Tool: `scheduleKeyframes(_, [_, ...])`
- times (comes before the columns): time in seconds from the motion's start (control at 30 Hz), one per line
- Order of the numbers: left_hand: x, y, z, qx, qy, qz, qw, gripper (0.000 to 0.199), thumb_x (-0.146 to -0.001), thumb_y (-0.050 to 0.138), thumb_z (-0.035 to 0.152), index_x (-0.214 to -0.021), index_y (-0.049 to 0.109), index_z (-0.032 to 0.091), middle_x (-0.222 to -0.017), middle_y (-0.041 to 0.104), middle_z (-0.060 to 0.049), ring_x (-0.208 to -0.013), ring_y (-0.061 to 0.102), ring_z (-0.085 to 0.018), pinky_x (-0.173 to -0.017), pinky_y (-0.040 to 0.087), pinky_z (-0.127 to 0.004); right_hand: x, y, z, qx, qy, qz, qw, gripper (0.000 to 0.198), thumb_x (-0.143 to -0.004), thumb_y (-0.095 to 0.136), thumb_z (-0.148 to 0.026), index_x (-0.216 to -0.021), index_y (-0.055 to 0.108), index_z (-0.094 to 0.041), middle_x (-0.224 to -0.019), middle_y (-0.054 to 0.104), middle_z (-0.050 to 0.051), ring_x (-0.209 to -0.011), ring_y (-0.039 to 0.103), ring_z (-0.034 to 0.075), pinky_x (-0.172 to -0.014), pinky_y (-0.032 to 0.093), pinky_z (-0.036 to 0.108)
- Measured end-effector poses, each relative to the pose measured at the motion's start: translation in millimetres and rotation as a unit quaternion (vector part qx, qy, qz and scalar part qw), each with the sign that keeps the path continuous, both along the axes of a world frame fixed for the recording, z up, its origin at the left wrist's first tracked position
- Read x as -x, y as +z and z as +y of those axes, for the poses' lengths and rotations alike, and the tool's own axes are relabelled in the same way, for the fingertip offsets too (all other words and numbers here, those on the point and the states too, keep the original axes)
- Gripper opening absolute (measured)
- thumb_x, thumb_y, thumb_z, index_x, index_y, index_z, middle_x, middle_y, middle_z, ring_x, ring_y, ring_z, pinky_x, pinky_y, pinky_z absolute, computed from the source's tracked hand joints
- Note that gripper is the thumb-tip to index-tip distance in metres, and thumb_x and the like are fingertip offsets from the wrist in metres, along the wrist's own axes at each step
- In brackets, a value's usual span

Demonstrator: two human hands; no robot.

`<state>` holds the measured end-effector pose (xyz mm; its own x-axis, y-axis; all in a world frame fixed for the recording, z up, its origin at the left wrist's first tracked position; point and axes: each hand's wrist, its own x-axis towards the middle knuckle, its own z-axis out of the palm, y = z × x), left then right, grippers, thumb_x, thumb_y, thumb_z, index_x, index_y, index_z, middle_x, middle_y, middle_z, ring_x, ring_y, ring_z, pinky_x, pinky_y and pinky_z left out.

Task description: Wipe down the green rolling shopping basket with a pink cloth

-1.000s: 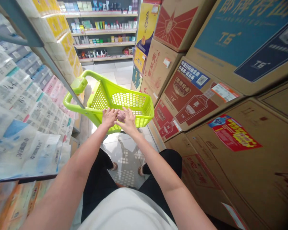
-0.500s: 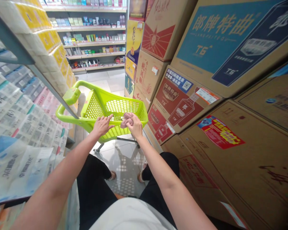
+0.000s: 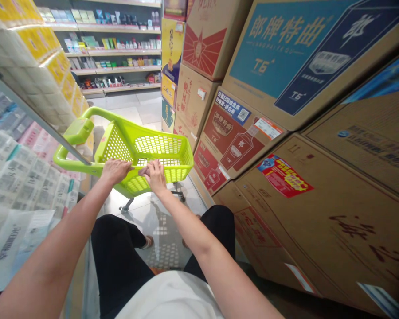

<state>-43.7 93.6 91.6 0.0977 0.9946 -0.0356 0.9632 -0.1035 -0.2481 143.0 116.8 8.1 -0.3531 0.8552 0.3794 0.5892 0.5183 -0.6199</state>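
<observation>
A lime-green shopping cart (image 3: 182, 155) with perforated plastic walls stands crosswise before me. My left hand (image 3: 115, 170) is closed over its near rim, close to the handle end. Further right along that rim, my right hand (image 3: 157, 175) presses a crumpled mauve cloth (image 3: 144, 171) against the plastic, fingers bent over it. Most of the cloth is hidden under the fingers. The inside of the cart's basket shows bare mesh where I can see it.
Stacked cardboard cartons (image 3: 269, 177) line the right side closely. Packs of tissue (image 3: 29, 168) and yellow-topped bundles (image 3: 53, 66) rise on the left, crossed by a grey metal post (image 3: 46, 119). Shelves of small goods (image 3: 116, 48) stand at the back beyond the tiled floor (image 3: 136, 106).
My right hand has brought the cloth from above the cart down onto the near rim, further left. My left hand has moved left and closed over the rim. The view has shifted slightly.
</observation>
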Motion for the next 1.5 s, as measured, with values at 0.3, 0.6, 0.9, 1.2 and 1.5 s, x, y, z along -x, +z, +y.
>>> scheduleKeyframes(0.3, [-8.3,3.0,2.3,0.004,0.003,0.016,1.0,0.039,-0.099,0.036,0.046,-0.093,0.069,0.026,-0.099,0.077,-0.009,-0.1,0.068,-0.028,-0.084,0.036,-0.038,-120.2,-21.1,44.6,0.036,-0.131,0.052,0.989,0.044,-0.083,0.044,-0.005,-0.116,0.07,-0.019,-0.136,0.066,0.009,-0.13,0.052,0.024,-0.114,0.035,0.046])
scheduleKeyframes(0.6, [-19.6,0.7,10.0,-0.004,-0.006,0.002,1.0,0.038,-0.098,0.038,0.046,-0.094,0.069,0.026,-0.099,0.077,-0.01,-0.098,0.068,-0.029,-0.084,0.036,-0.04,-30.7,-8.9,20.0,0.015,-0.085,0.001,0.996,0.042,-0.087,0.043,-0.005,-0.121,0.067,-0.015,-0.144,0.058,0.013,-0.131,0.047,0.026,-0.113,0.035,0.043])
scheduleKeyframes(0.9, [-12.6,-1.9,6.2,-0.019,-0.009,0.011,1.0,0.04,-0.1,0.037,0.047,-0.093,0.07,0.025,-0.099,0.078,-0.009,-0.1,0.069,-0.026,-0.085,0.038,-0.038,-146.0,-22.4,54.8,0.063,-0.197,-0.009,0.978,0.04,-0.081,0.048,-0.005,-0.109,0.072,-0.019,-0.124,0.072,0.008,-0.116,0.059,0.024,-0.108,0.036,0.04])
scheduleKeyframes(1.2, [-14.5,-4.1,11.0,-0.025,-0.019,-0.001,1.0,0.038,-0.098,0.042,0.045,-0.094,0.073,0.025,-0.096,0.078,-0.012,-0.099,0.07,-0.029,-0.086,0.039,-0.041,-69.5,-5.0,41.5,0.055,-0.179,-0.014,0.982,0.034,-0.086,0.047,-0.005,-0.104,0.073,-0.017,-0.115,0.072,0.011,-0.115,0.056,0.026,-0.104,0.035,0.039])
scheduleKeyframes(1.5, [-7.4,-5.1,6.6,-0.025,-0.016,-0.004,1.0,0.038,-0.098,0.041,0.046,-0.09,0.071,0.025,-0.096,0.078,-0.01,-0.098,0.07,-0.028,-0.083,0.039,-0.039,-92.2,-21.5,41.5,0.046,-0.085,0.023,0.995,0.038,-0.082,0.054,-0.01,-0.113,0.074,-0.023,-0.124,0.072,0.005,-0.113,0.056,0.024,-0.104,0.04,0.039])
